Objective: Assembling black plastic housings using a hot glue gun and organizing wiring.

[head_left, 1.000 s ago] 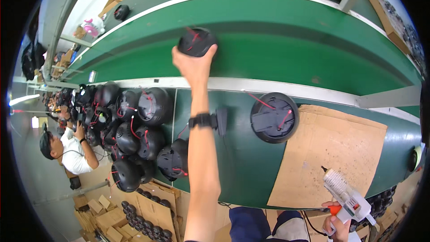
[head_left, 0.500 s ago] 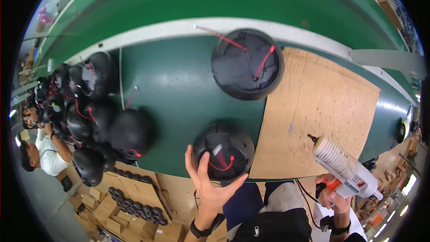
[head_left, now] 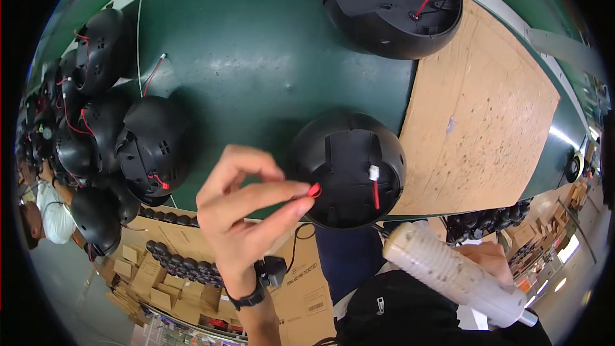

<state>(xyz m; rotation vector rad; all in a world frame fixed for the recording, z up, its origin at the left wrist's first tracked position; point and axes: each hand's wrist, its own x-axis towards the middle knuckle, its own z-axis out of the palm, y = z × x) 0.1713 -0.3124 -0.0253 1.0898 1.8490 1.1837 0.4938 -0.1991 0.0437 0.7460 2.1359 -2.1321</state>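
In the head view, the black shell (head_left: 352, 150) sat open side up at the near edge of the green table (head_left: 262, 57), close to the person's body, a placing that seemed to keep its hollow within easy reach of both hands. The left hand (head_left: 246, 208) pinched a small red wire piece (head_left: 314, 190) between thumb and forefinger over the shell's left rim, its other fingers curled back; so fine a part probably called for fingertips rather than a full grasp. Within the hollow a white connector (head_left: 374, 172) showed at the end of a short red lead (head_left: 376, 196), apart from the pinching fingers. The right hand (head_left: 487, 261) was closed around the glue gun (head_left: 451, 272), though the gun's body hid most of its fingers; the nozzle end was turned toward the shell, perhaps for nearness, and whether it touched could not be told. A speckled cardboard sheet (head_left: 480, 115) lay just to the right, likely as a guard for the tabletop. A second shell (head_left: 391, 22) rested farther off, also open upward, and more black shells (head_left: 150, 144) crowded the left, leaving working room between.
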